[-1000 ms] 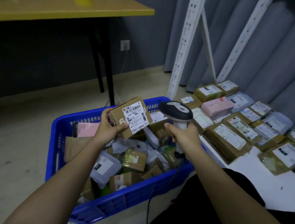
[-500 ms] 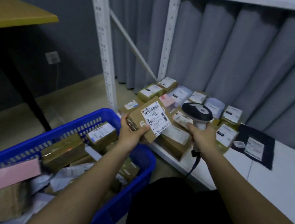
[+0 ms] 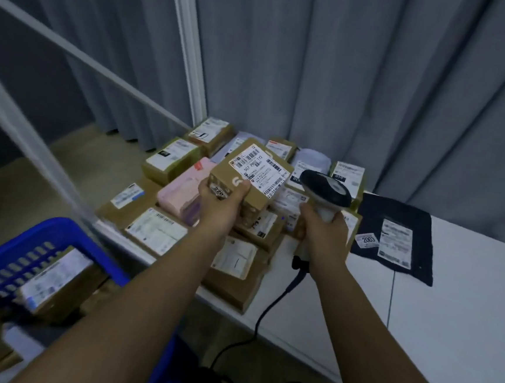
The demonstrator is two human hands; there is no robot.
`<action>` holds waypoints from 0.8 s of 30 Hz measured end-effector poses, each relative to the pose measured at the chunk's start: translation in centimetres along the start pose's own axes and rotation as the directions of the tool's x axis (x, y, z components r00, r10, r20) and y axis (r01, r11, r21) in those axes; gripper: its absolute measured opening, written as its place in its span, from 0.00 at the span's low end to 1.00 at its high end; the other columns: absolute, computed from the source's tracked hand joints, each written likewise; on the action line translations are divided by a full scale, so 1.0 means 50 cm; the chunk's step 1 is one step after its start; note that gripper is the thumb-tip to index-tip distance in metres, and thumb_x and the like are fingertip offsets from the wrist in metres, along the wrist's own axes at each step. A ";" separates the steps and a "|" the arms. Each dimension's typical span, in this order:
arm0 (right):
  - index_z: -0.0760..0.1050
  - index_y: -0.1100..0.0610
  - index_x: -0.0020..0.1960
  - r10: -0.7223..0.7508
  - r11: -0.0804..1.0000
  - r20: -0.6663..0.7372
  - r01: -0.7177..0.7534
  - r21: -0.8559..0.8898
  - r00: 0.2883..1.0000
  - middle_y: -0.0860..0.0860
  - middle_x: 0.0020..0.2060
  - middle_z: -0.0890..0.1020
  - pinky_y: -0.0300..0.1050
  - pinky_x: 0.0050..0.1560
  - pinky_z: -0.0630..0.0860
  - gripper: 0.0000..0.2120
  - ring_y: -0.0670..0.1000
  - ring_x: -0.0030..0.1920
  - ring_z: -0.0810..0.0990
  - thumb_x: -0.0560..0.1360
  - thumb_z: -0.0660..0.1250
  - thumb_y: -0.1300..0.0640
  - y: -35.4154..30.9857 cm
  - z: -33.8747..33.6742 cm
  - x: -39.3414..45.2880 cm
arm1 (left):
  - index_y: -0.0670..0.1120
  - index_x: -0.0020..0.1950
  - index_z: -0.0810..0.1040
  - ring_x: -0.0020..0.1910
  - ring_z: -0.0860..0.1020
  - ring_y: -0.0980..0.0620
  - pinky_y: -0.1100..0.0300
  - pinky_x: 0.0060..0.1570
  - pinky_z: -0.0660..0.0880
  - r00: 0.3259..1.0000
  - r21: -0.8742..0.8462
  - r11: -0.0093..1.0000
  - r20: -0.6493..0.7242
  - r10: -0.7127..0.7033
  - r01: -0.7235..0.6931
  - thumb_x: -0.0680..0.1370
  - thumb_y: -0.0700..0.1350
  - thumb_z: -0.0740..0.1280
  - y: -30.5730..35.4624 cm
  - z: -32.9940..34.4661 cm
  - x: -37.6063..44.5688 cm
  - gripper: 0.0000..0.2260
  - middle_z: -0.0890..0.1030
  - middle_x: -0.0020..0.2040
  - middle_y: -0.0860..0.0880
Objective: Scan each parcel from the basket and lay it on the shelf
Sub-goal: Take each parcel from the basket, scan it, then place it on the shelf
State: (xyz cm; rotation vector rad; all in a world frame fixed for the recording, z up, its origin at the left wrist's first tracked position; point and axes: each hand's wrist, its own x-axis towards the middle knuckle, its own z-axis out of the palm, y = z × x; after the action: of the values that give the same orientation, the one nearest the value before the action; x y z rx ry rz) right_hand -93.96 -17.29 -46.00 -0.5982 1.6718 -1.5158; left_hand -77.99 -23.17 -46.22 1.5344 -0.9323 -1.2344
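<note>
Both hands (image 3: 273,214), parcel (image 3: 251,177) and scanner (image 3: 326,188) now farther over shelf (image 3: 464,301).

You stand in a parcel sorting room, a small courier depot or stockroom. At twelve o'clock, labelled cardboard parcels (image 3: 168,159) and a pink mailer (image 3: 181,191) crowd a low white shelf (image 3: 464,301) on white metal racking (image 3: 190,48), backed by grey curtains (image 3: 377,80). At eight o'clock a blue plastic basket (image 3: 58,232) holds more boxes. A corded barcode scanner (image 3: 326,188) sits in your right hand (image 3: 322,231).
</note>
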 end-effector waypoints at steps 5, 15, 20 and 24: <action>0.75 0.57 0.57 0.031 0.999 -0.037 -0.029 0.046 0.999 0.54 0.43 0.80 0.39 0.33 0.74 0.17 0.51 0.38 0.78 0.72 0.72 0.52 0.009 -0.007 0.066 | 0.55 0.68 0.58 0.60 0.75 0.45 0.43 0.59 0.75 0.999 -0.024 1.000 0.038 -0.014 0.015 0.57 0.64 0.76 0.015 0.108 0.071 0.46 0.74 0.63 0.50; 0.74 0.60 0.57 0.085 0.987 -0.087 -0.072 0.146 0.993 0.53 0.38 0.78 0.36 0.29 0.74 0.14 0.48 0.33 0.76 0.74 0.71 0.59 0.007 -0.067 0.160 | 0.46 0.75 0.54 0.69 0.66 0.40 0.55 0.61 0.66 0.998 0.246 0.969 0.069 -0.011 -0.007 0.66 0.65 0.72 0.057 0.300 0.166 0.47 0.64 0.72 0.41; 0.75 0.56 0.51 0.104 0.985 -0.084 -0.091 0.146 0.991 0.53 0.35 0.78 0.38 0.30 0.74 0.08 0.46 0.31 0.76 0.74 0.71 0.58 0.015 -0.089 0.185 | 0.42 0.78 0.50 0.73 0.60 0.40 0.48 0.70 0.59 0.998 0.379 0.925 0.055 -0.002 -0.019 0.74 0.66 0.62 0.061 0.357 0.222 0.43 0.58 0.76 0.40; 0.75 0.58 0.53 0.084 0.989 -0.089 -0.072 0.127 0.992 0.54 0.36 0.78 0.42 0.33 0.74 0.11 0.48 0.32 0.76 0.73 0.71 0.58 0.019 -0.082 0.196 | 0.45 0.75 0.61 0.67 0.69 0.39 0.42 0.66 0.68 0.987 0.537 0.840 0.159 -0.004 -0.083 0.77 0.67 0.49 0.057 0.363 0.248 0.34 0.67 0.72 0.41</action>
State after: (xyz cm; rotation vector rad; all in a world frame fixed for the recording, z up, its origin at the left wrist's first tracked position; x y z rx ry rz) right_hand -102.76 -22.27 -49.34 -0.3957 1.6377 -1.5989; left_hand -93.18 -39.21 -48.13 1.8565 -1.5072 -1.1220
